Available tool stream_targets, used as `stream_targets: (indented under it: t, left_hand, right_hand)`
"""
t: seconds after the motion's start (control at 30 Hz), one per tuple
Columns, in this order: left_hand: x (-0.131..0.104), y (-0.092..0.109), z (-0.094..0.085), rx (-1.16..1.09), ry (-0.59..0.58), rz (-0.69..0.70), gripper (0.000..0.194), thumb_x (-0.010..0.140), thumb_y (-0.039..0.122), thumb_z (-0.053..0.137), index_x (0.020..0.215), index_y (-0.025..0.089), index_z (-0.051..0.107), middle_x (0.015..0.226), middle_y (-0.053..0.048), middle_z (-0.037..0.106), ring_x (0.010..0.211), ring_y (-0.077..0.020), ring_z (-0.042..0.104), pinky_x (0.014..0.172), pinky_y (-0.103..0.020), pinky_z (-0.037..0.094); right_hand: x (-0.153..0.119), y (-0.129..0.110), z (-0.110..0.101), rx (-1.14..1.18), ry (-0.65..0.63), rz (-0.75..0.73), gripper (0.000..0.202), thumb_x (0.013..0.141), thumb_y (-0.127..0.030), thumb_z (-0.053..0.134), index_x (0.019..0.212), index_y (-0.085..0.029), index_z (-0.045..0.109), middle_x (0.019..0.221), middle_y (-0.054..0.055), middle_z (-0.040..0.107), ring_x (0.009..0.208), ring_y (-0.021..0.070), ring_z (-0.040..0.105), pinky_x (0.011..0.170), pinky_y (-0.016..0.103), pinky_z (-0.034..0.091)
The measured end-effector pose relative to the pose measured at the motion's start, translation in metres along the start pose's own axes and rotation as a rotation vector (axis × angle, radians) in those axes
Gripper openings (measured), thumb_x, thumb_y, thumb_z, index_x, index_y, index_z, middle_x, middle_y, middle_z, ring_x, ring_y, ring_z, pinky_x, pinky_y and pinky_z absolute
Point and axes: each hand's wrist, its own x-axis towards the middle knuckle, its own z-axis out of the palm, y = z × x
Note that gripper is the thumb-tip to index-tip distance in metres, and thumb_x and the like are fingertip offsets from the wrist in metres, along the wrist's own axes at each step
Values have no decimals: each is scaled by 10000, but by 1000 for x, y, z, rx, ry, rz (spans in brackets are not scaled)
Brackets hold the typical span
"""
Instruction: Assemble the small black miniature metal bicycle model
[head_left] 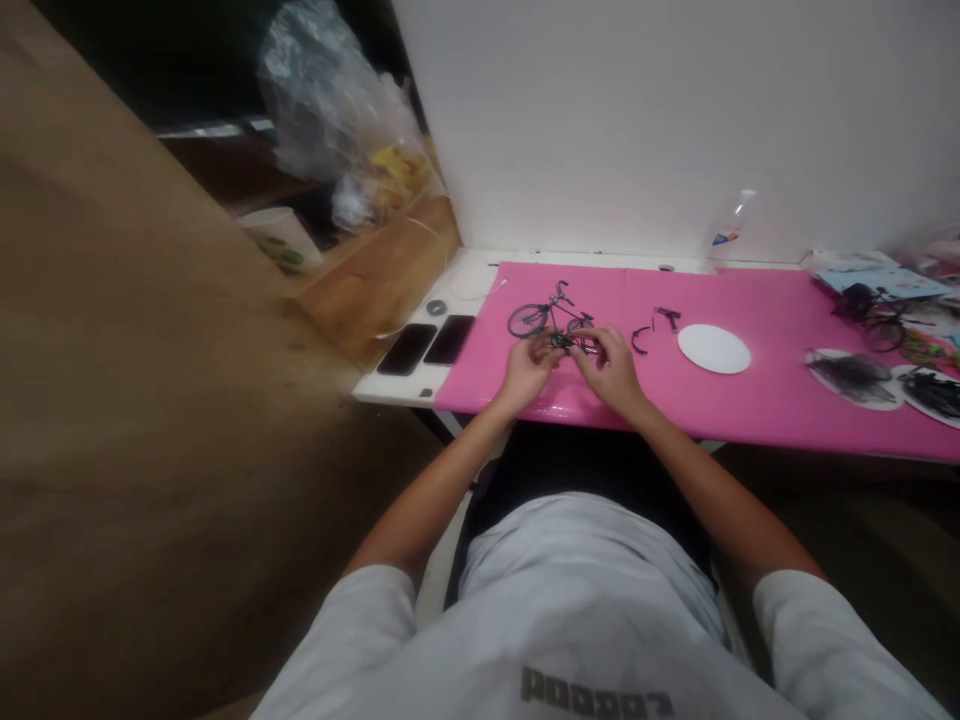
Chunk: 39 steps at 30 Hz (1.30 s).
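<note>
Both hands meet over the near edge of the pink sheet (pixel 480 385), with a small dark part (pixel 561 341) pinched between their fingertips. My left hand (pixel 527 363) has curled fingers on its left side. From the right, my right hand (pixel 609 365) closes thumb and fingers on it. The part's exact kind is too small to make out. Just beyond the hands is a miniature bicycle (pixel 553 308) with thin dark wheels and handlebars; my fingers hide some of its lower right side.
To the right lie a curved black piece (pixel 640 341), a small black part (pixel 667 318) and a white plate (pixel 714 349). Further right, plates (pixel 855 378) hold dark parts beside another miniature bicycle (pixel 874 310). Two phones (pixel 406 349) lie left; a clear bottle (pixel 733 218) stands behind.
</note>
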Motion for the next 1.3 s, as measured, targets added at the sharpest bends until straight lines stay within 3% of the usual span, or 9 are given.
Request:
stream_targets:
  t: [0.17,0.47,0.6,0.73,1.1,1.3]
  left_hand:
    - [-2,0,3,-26,-44,2,586,748,273,957,1254,118,705,1251,-178,773,889,-180,746,718,-257,617]
    - [-4,0,2,79,-81,44,587,762,399,981,1209,129,713,1130,-125,755,780,-145,717,658,-236,584]
    - [-4,-2,2,103,-92,55,593,787,422,965,1240,140,705,1134,-116,741,788,-147,717,668,-243,588]
    - [-5,-2,3,97,-98,58,655,768,416,979,1290,149,686,1127,-104,724,784,-142,703,678,-247,587]
    - [-5,1,1,101,-100,29,574,729,240,979,1237,125,737,1115,-100,759,749,-116,706,662,-214,546]
    - [-5,3,-1,104,-89,6,503,722,225,963,1182,120,789,921,-70,799,784,-183,773,742,-266,616]
  right_hand:
    - [-1,0,-4,-180,-16,-152,255,982,-304,705,1227,-252,753,1033,85,671,899,261,611,823,444,574]
    - [0,1,-6,-202,-45,-239,330,955,-210,649,1275,-251,722,1030,82,666,918,273,618,854,459,572]
    - [1,0,-8,-197,-74,-247,414,946,-234,662,1358,-257,677,1065,85,687,905,276,614,874,477,567]
    - [2,-1,-9,-208,-61,-257,354,972,-269,661,1325,-268,691,1024,78,686,893,277,611,892,490,560]
    - [3,-2,-10,-201,-31,-269,266,1002,-348,711,1253,-259,731,942,61,685,834,260,593,839,459,544]
    - [3,-2,-10,-220,-42,-282,261,1014,-367,700,1252,-266,732,969,70,686,870,271,606,859,474,547]
